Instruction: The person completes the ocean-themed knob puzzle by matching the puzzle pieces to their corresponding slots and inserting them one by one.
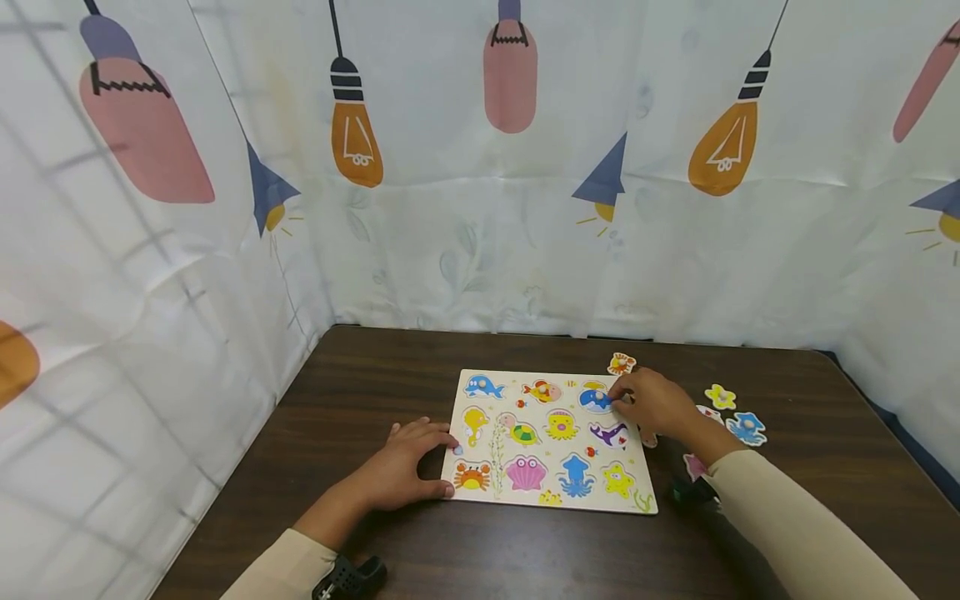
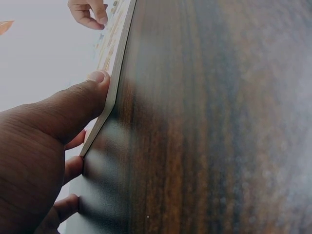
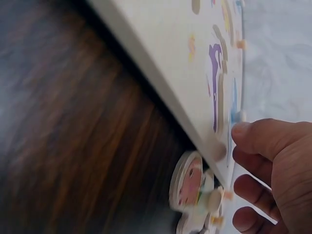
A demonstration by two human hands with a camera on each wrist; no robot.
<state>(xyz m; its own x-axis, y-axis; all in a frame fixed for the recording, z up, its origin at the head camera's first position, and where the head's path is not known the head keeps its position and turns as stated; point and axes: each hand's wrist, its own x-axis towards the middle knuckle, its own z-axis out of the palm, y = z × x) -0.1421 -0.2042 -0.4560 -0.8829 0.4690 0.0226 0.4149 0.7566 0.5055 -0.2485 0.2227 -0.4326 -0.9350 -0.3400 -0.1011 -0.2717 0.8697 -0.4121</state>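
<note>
A pale puzzle board with printed sea animals lies on the dark table. My left hand rests at its near left corner, the thumb lying against the edge and the other fingers spread along the side. At the board's far right, my right hand has thumb and index at the right side of a blue whale puzzle piece. In the right wrist view the thumb tip is close beside a small knob, while the other fingers curl loosely. Part of the index finger is hidden.
Right of the board lie loose puzzle pieces: a yellow star-like one, a blue one and a pink one. An orange piece sits behind the far edge. A patterned curtain borders the table.
</note>
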